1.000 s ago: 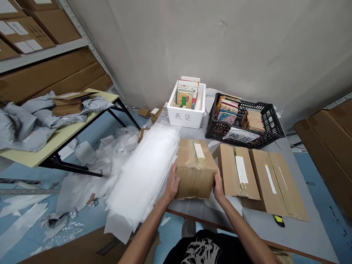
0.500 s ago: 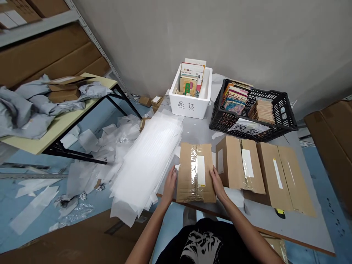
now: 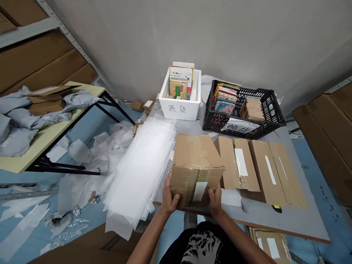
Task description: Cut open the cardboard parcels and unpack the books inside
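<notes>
Clasping a taped cardboard box (image 3: 196, 165), our left hand (image 3: 171, 194) and right hand (image 3: 215, 201) closed on its sides, just beside white foam sheets (image 3: 140, 172).

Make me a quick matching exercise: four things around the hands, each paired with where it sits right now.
Things:
1. Taped brown cardboard carton
2. White foam box of books
3. Black plastic crate of books
4. Stack of translucent white sheets

Places:
A. Back of the table, right of the white foam box
B. Between the left hand and right hand
C. Along the table's left edge
D. Back of the table, left of the black plastic crate

Pairs: 1-B, 2-D, 3-A, 4-C
</notes>
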Motion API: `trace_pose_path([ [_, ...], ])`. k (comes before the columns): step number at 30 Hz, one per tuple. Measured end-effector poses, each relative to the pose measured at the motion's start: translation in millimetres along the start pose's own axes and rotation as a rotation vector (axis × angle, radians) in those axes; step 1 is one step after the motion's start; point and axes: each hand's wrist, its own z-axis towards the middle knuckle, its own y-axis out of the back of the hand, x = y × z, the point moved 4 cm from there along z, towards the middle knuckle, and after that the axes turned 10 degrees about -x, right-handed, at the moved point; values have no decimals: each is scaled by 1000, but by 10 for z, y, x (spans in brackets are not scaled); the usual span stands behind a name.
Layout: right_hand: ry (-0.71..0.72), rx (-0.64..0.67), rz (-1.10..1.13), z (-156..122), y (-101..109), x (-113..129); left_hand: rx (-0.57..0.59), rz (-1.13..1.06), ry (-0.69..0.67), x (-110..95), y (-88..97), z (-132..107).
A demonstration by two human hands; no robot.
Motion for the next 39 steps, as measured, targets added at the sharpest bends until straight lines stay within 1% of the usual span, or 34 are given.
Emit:
trace_pose_path([
  [3,8,7,12,29,-20,83,-2,40,-4,-15,13,39],
  [6,-36,13,-19,66,-66,143,51,44,36,-65,-2,191],
  [10,-143,89,-46,157,-201,149,152,59,214,-57,-62,429],
  [13,-175,144,-76,313,-322,131,182,81,341,11,-141,600],
  [17,-237,224,-167,591,-487,101,195,129,437,106,-252,829],
  [21,-339,387,-331,780,-647,83,216,276,517,196,-310,963],
  [23,-329,439,-400,797,-641,127,247,358,519,229,-321,976],
  [25,-230,446,-419,775,-514,235,265,469,518,254,-309,960],
  [26,-146,433,-402,757,-392,311,262,529,505,255,-298,951],
  [27,-48,407,-367,740,-225,393,247,587,471,239,-291,947],
  [28,52,363,-322,729,-10,468,219,638,414,202,-296,950],
  [30,216,216,-233,742,554,554,143,697,253,55,-371,965],
  [31,268,102,-220,769,890,543,103,701,172,-55,-457,969],
  [32,305,-46,-237,806,1252,494,76,685,103,-185,-582,963],
  [33,284,-204,-293,847,1621,391,67,649,50,-333,-751,945],
  [34,251,-355,-352,881,1979,256,81,600,10,-499,-964,912],
  [35,212,-487,-402,906,2313,98,113,544,-25,-682,-1214,861],
  [36,163,-601,-448,919,2617,-77,168,492,-52,-875,-1494,792],
  [37,105,-691,-492,923,2881,-262,233,449,-81,-1073,-1791,708],
  [38,44,-740,-542,923,3098,-447,315,410,-118,-1272,-2097,609],
  [39,-6,-735,-586,926,3263,-623,421,369,-180,-1468,-2402,497],
])
